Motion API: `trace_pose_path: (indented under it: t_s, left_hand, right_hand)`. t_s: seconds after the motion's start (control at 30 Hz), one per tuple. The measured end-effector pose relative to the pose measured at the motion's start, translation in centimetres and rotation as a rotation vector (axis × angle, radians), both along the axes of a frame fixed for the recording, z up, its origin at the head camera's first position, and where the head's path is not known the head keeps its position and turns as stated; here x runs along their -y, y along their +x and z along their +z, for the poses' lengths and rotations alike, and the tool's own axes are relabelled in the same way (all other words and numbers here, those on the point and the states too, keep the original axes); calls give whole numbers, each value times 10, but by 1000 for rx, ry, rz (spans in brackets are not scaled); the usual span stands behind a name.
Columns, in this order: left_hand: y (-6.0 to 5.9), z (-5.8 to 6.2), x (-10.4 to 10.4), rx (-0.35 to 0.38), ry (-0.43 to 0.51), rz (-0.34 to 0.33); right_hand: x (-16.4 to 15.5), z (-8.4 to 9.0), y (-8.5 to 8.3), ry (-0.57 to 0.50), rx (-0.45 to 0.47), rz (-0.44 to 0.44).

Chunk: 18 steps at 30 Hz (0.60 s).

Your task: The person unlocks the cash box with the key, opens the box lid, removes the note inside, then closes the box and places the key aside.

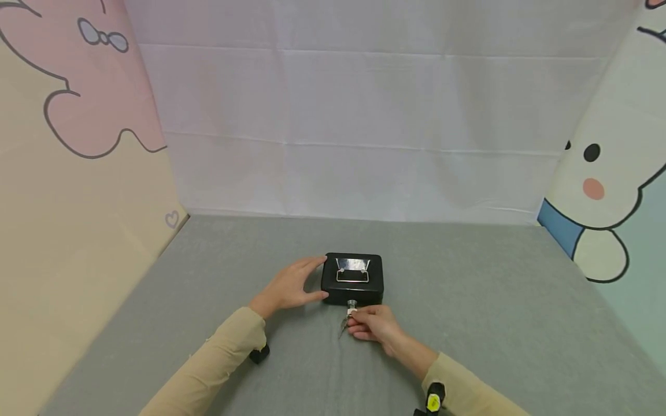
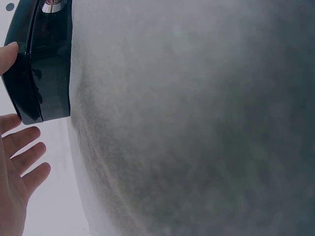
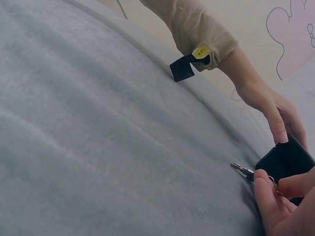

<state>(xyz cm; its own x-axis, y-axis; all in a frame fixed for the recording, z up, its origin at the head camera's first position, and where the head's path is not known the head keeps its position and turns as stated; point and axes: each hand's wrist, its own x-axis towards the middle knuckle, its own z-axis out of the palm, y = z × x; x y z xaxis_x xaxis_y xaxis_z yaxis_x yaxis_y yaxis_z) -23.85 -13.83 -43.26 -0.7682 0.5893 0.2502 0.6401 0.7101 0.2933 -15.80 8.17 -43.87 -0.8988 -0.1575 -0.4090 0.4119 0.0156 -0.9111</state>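
We see a small black cash box (image 1: 352,279) sitting lid-down-shut near the middle of a grey cloth-covered surface (image 1: 468,323), its metal carry handle (image 1: 352,275) lying flat on the lid. The left hand (image 1: 289,285) rests against the box's left side, fingers straight along the upper edge and thumb at the near corner, its grip spread apart rather than curled round anything; the left wrist view shows those fingers (image 2: 19,147) splayed just beside the glossy box wall (image 2: 44,64). At the front face, the right hand (image 1: 372,325) has its grip pinched together on a key (image 1: 352,311) set at the round silver lock (image 1: 351,303). A second key (image 3: 243,170) dangles from the same bunch, touching the cloth just in front of the box. We cannot tell how deep the held key sits in the lock. Both arms wear beige sleeves (image 1: 208,364). White sheeting (image 1: 354,127) hangs behind, flanked by cartoon-printed panels (image 1: 78,115).
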Motion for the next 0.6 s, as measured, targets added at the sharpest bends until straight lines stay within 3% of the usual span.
trace_pose_path:
  t_s: [0.17,0.37,0.6]
  left_hand:
    - [1,1,0,-7,-6,-3]
    - [2,1,0,-6,-33,0]
    - [1,-1,1,-5,-18,-15]
  right_hand:
    - [-8,1,2,82,-77,5]
    - [-26,1,3,202,-231,-6]
    - [-55,3,-3,425,-422,-67]
